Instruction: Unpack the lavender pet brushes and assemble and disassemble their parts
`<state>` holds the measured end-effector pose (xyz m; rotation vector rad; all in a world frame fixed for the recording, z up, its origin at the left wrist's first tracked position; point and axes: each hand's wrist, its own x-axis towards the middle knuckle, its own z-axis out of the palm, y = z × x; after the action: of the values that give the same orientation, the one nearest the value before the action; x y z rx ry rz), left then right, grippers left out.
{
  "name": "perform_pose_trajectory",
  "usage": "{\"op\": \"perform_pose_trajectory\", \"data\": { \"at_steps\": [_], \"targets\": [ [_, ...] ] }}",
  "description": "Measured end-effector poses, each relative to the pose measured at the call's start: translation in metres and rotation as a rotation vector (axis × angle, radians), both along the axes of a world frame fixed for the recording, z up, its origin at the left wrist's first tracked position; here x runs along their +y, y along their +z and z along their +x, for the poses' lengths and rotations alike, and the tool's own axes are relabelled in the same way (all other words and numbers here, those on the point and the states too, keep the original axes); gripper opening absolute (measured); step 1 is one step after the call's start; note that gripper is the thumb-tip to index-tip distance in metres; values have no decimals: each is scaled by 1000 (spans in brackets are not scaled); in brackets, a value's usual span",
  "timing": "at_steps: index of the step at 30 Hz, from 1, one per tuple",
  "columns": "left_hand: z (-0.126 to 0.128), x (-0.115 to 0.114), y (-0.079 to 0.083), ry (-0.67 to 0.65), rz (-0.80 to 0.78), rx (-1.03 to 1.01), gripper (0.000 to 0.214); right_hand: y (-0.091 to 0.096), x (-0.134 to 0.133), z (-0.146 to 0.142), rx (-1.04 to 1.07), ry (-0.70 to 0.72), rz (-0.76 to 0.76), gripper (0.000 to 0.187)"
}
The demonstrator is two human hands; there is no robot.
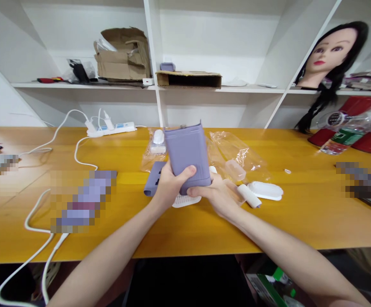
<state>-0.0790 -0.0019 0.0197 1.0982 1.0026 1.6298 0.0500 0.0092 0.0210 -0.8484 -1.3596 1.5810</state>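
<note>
Well, both of the person's hands are holding a lavender plastic casing [187,153], a rounded oblong shell, nearly upright above a yellow wooden table [185,230]. The left hand [169,187] is closing around the casing's lower left side, with its thumb [190,171] pressing across the front. The right hand [215,197] is cupping the bottom end, partly curled, with its thumb [193,192] reaching along the lower edge; its fingers are mostly out of sight.

Just below the casing, a white ridged piece [185,201] is lying under the hands, and a second lavender part [151,183] is resting to its left. To the casing's right, a white cylinder [248,196], a white oval lid [265,190] and a frosted clear piece [235,170] are sitting near the right hand, with a crumpled clear plastic bag [236,153] spreading behind them. Behind the casing on the left, another clear bag [150,157] is lying under a small white object [158,138]. Farther behind the casing, a white power strip [111,129] is trailing white cables, and white shelves [86,85] are carrying a torn cardboard box [121,55] and a mannequin head [329,55]. Pixelated patches are hiding whatever is lying on both sides of the casing.
</note>
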Motion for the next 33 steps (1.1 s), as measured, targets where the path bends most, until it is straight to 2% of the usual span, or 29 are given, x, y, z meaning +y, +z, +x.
{"op": "perform_pose_trajectory", "data": {
  "at_steps": [3,7,12,18,21,26,30,33],
  "targets": [
    [-3,4,2,32,-11,-78,43,1,-5,-5,16,33,-48,32],
    [1,1,7,66,-1,-130,37,-2,-9,-8,22,-21,3,32],
    [1,-1,9,46,-12,-128,38,-7,-11,-7,17,-36,31,34],
    [-6,-3,-1,78,183,23,41,-6,-10,-3,59,78,-31,31],
    [-3,-6,-8,123,252,38,38,-3,-11,0,6,56,3,31],
    [4,-5,-10,170,124,-65,39,-4,-12,-1,-57,-9,14,27],
    [0,1,-10,84,1,-131,44,-5,-8,-4,-14,14,-4,33],
    [-1,2,-10,21,15,-141,48,0,-2,-1,-171,-67,100,34]
  ]
}}
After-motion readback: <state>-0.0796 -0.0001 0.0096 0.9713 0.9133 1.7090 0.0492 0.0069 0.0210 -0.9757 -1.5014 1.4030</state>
